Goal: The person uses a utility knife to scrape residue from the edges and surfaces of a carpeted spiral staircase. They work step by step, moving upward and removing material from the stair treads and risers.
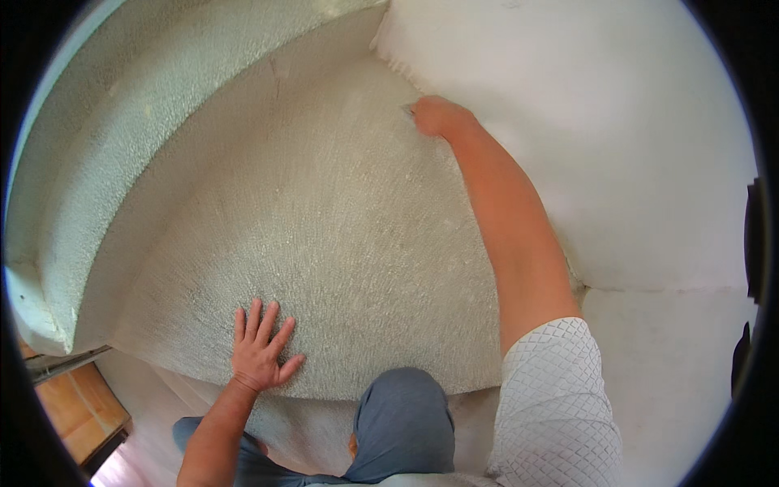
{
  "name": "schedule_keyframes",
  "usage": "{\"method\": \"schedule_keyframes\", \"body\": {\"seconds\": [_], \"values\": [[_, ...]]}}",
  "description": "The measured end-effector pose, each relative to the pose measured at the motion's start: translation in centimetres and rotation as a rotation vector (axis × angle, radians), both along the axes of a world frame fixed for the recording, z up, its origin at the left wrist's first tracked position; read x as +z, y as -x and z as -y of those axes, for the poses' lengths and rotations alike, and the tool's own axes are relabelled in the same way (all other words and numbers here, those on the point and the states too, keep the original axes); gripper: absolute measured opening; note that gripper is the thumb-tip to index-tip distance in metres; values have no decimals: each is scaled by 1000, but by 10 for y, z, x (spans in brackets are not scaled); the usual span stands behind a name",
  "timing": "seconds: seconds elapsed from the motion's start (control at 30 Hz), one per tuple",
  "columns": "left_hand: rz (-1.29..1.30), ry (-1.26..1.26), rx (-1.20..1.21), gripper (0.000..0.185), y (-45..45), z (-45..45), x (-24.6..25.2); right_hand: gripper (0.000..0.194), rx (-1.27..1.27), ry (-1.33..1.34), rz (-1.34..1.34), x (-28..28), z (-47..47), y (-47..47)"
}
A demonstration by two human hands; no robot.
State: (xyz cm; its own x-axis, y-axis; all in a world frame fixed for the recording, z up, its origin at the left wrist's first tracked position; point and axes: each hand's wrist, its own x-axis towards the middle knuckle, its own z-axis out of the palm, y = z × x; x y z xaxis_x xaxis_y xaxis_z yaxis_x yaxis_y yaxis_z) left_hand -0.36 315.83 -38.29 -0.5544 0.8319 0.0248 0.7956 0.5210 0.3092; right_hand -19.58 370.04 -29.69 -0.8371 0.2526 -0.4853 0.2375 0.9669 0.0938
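My left hand (263, 353) rests palm down, fingers spread, on the front part of a wide curved stair tread (341, 243) with a rough, ribbed grey-beige surface. Nothing is under its fingers that I can see. At the far right side of the tread, my right hand (439, 115) is closed around a small tool; only a thin metallic tip (408, 110) shows, pointing left, so its kind is unclear. That hand is close to the seam where the tread meets a white wall (633, 122).
A curved riser (237, 115) climbs to a higher step (152, 109) at the left. My bent knee (405, 420) is at the tread's front edge. Orange-brown wooden panels (82, 408) show at lower left. Dark objects (753, 240) edge the right side.
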Motion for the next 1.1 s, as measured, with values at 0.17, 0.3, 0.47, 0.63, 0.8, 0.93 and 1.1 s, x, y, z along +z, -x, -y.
{"method": "schedule_keyframes", "body": {"seconds": [0.17,0.3,0.47,0.63,0.8,0.93,1.1], "values": [[-14,-37,16,76,0,0,1,28,116,29,-96,-11,-7,-27],[-5,26,28,75,-2,6,4,32,29,67,-158,-11,13,-103],[-3,-34,7,76,-1,1,-1,36,-37,4,3,7,14,-28],[1,-17,18,77,-3,5,-1,35,110,24,78,27,0,4],[-6,0,19,76,-2,6,-1,37,-19,62,-54,0,18,-152],[-25,5,26,74,-2,12,0,42,-240,92,6,15,36,-187],[-9,-35,-24,74,-1,-10,-2,36,-225,145,-178,-15,-15,-92]]}}
